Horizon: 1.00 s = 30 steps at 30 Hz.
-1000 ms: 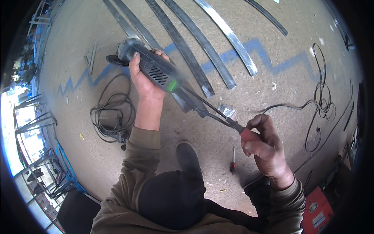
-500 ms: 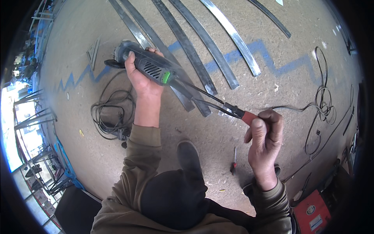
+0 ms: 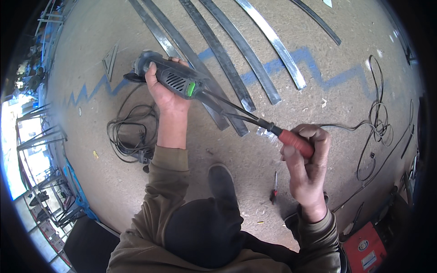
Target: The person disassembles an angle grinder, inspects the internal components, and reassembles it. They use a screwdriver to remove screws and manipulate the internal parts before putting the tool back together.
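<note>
My left hand [image 3: 164, 93] is closed around the body of a dark angle grinder [image 3: 173, 79] with a green patch at its rear; its head and black guard point left. Two dark cord-like lengths [image 3: 232, 109] run from the grinder's rear toward my right hand [image 3: 312, 166]. That hand is closed, thumb and fingers curled round a red ribbed cylinder [image 3: 295, 142] with a black neck, at the end of those lengths. Whether it is a cord connector I cannot tell for sure. Below the grinder, flat steel bars [image 3: 223, 59] lie side by side on the floor.
A coiled black cable [image 3: 132, 132] lies left of my left forearm, and another cable [image 3: 378, 123] loops at the right. A screwdriver [image 3: 274, 193] lies near my foot. A metal triangle [image 3: 109, 61] lies at the far left, and a red case [image 3: 364, 248] stands lower right.
The red cylinder has turned and shows more of its length, shifting slightly down in my right hand. The two cord lengths now meet at its black neck. The grinder tilts slightly lower.
</note>
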### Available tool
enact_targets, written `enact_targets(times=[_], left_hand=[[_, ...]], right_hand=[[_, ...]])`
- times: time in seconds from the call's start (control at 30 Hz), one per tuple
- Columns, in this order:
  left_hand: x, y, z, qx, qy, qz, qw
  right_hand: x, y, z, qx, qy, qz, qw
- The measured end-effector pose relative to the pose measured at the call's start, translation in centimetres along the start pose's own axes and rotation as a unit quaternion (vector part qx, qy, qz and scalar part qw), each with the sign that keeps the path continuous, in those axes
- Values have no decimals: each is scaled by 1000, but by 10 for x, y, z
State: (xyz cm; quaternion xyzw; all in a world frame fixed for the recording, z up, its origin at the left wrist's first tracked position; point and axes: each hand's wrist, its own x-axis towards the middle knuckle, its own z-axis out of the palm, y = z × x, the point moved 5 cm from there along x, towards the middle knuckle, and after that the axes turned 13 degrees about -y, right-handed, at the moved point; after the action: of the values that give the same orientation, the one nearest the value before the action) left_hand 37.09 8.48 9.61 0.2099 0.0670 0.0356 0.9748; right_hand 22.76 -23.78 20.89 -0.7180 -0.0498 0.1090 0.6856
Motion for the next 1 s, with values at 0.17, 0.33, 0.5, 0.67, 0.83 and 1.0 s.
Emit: enact_targets(times=[0.17, 0.33, 0.5, 0.67, 0.83, 1.0], left_hand=[[0, 0, 2, -4, 4, -2, 1000], [-2, 4, 0, 2, 18, 0, 1000], [-4, 7, 2, -22, -17, -11, 1000], [-3, 11, 7, -4, -64, 0, 998], [-2, 16, 5, 22, -110, 4, 994], [5, 23, 0, -69, -180, -83, 978]], right_hand=[[-1, -4, -1, -27, 10, 9, 1000], [9, -5, -4, 34, -10, 86, 996], [10, -25, 8, -302, -72, -100, 945], [-8, 24, 12, 164, -141, 314, 924], [-5, 29, 20, 99, -134, 229, 959], [-11, 40, 25, 68, -110, 143, 981]])
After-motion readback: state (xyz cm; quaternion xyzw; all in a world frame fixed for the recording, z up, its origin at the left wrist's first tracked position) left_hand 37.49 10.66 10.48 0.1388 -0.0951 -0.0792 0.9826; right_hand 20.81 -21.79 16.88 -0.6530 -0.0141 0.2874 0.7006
